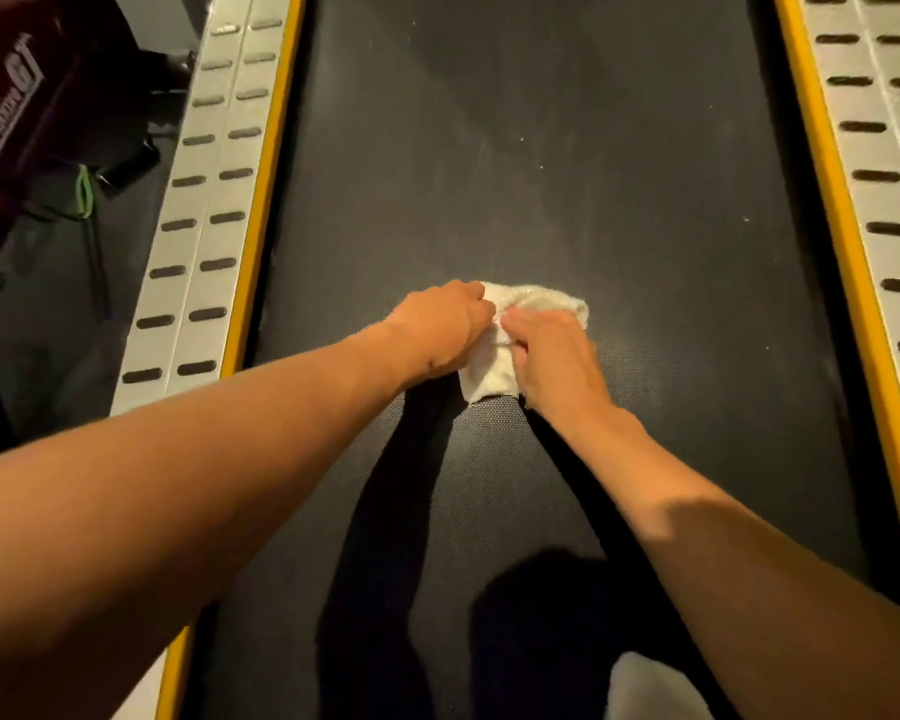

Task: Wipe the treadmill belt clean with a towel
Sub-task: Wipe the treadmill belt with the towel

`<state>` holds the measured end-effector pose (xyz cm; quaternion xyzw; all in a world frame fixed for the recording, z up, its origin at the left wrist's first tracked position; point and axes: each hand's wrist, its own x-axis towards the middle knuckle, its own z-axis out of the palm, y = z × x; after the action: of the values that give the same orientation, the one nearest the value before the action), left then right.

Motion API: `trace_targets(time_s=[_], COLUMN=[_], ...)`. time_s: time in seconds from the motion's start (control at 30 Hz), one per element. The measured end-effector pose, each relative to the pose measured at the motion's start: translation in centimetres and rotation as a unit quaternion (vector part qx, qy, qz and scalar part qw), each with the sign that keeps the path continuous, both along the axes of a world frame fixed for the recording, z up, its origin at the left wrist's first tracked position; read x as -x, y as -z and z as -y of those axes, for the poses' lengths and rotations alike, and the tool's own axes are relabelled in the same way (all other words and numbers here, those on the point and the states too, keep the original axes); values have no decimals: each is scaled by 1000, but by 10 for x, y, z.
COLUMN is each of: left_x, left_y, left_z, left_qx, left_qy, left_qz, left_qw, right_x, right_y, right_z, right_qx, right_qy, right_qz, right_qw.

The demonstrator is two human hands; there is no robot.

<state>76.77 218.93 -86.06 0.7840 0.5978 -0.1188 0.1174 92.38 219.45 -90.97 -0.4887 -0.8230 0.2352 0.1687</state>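
A small white towel (494,368) lies bunched on the dark treadmill belt (541,148), near the middle of the view. My left hand (442,327) presses on the towel's left side with its fingers curled over the cloth. My right hand (554,353) grips the towel's right side, fingers closed on it. Both forearms reach forward from the bottom of the view. Most of the towel is hidden under my hands. Pale dusty streaks and a few white specks mark the belt beyond the towel.
Yellow strips (263,200) edge the belt on both sides, with grey slotted side rails (204,210) outside them. A dark red machine housing (17,96) and a green cord (85,192) lie on the floor at far left. A white shape (655,688) shows at the bottom.
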Motion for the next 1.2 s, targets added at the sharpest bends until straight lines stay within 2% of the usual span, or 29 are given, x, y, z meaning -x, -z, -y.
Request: trace_targets(time_s=[0.1, 0.23, 0.43, 0.57, 0.73, 0.93, 1.03, 1.2], left_x=[-5, -1, 21, 27, 43, 52, 68, 87], left_y=[-4, 6, 4, 9, 8, 17, 21, 21], left_z=[10, 35, 52, 70, 55, 77, 80, 74], left_qx=[28, -26, -54, -59, -67, -64, -68, -78], left_qy=[0, 28, -69, -38, -132, -109, -144, -195], left_qz=[-14, -2, 3, -4, 8, 50, 79, 71], left_qw=[999, 999, 996, 998, 989, 991, 984, 975], right_x=[2, 3, 29, 33, 61, 64, 72, 99], right_y=[6, 7, -11, -11, -15, 3, -1, -4], right_z=[28, 31, 18, 52, 23, 53, 51, 32], right_qx=[20, -1, 72, 40, 40, 12, -16, -6], right_qy=[-19, -82, -123, -136, -137, -126, -157, -183], right_qz=[-31, -13, 28, 2, 15, 11, 0, 3], right_qw=[999, 997, 989, 990, 990, 992, 987, 983])
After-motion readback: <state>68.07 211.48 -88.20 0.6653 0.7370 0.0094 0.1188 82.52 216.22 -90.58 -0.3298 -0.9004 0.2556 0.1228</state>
